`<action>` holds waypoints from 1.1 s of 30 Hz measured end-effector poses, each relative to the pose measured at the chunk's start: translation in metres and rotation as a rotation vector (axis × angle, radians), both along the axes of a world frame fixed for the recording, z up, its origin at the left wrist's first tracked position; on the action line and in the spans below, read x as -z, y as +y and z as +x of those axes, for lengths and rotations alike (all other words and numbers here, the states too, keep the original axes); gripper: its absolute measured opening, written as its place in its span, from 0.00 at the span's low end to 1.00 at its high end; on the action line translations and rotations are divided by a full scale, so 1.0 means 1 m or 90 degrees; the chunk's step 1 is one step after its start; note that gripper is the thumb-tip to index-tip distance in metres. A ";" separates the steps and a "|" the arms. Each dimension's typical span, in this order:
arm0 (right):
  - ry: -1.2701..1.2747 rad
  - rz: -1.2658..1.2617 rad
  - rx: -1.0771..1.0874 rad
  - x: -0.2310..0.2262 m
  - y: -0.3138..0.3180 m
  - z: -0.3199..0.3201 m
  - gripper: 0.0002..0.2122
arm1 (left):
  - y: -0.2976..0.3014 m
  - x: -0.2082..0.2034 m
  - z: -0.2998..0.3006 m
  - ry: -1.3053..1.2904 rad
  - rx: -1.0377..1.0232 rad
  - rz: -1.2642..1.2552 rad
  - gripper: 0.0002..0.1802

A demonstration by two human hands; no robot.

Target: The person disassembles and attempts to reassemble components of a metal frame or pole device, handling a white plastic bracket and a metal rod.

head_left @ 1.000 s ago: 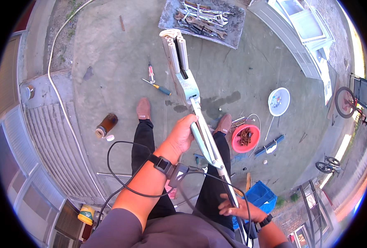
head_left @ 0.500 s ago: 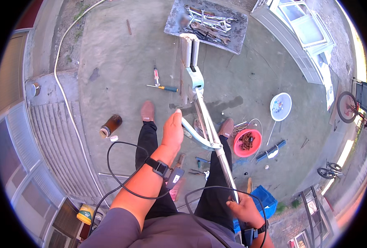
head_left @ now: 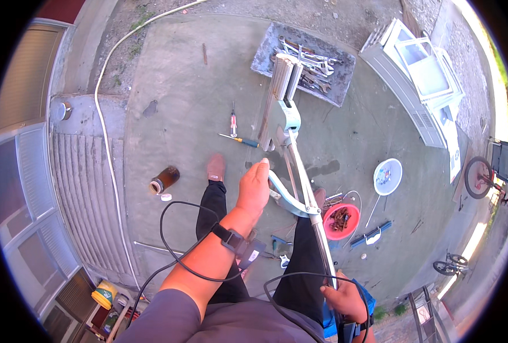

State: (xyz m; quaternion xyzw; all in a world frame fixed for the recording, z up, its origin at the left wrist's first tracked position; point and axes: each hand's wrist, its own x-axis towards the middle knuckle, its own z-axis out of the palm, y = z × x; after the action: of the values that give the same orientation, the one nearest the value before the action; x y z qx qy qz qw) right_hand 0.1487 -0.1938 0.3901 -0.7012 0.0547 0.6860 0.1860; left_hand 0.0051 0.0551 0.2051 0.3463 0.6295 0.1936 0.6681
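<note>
Left hand [head_left: 254, 191]: visible fingers straight and together, just beside the curved lever [head_left: 286, 201]; its underside is hidden, so I cannot tell whether it grips.
Right hand [head_left: 347, 298]: fingers clamped around the pole of the mop [head_left: 324, 247].
Mop: runs from the right fingers forward past the left fingertips; its lower end is lost behind the right hand.
Mop head [head_left: 282, 80]: beyond the left fingertips, covering part of the metal tray [head_left: 341, 86].
Blue bag [head_left: 368, 296]: mostly hidden behind the right fingers.
Ground [head_left: 174, 108]: smooth grey, with dark patches right of the left fingertips.
Yard: ribbed steps [head_left: 85, 194] left of both hands; a bicycle [head_left: 479, 178], bent by the lens, far right of them.
</note>
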 end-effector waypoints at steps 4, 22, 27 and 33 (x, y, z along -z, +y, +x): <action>0.001 0.053 -0.048 0.000 0.052 -0.004 0.09 | 0.059 -0.023 -0.020 -0.018 -0.034 0.099 0.22; -0.097 0.200 -0.223 -0.075 0.348 -0.066 0.08 | 0.340 -0.137 -0.122 -0.099 -0.237 0.298 0.21; -0.097 0.246 -0.158 -0.066 0.443 -0.042 0.08 | 0.431 -0.148 -0.093 -0.084 -0.233 0.309 0.23; -0.083 0.267 -0.145 -0.045 0.596 0.013 0.08 | 0.545 -0.145 -0.051 -0.025 -0.224 0.347 0.23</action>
State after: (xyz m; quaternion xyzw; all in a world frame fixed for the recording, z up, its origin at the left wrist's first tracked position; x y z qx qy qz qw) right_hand 0.1614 0.4020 0.4346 -0.6916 -0.1804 0.6523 0.2525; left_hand -0.0456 0.6001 0.3497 0.3943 0.5915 0.4745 0.5192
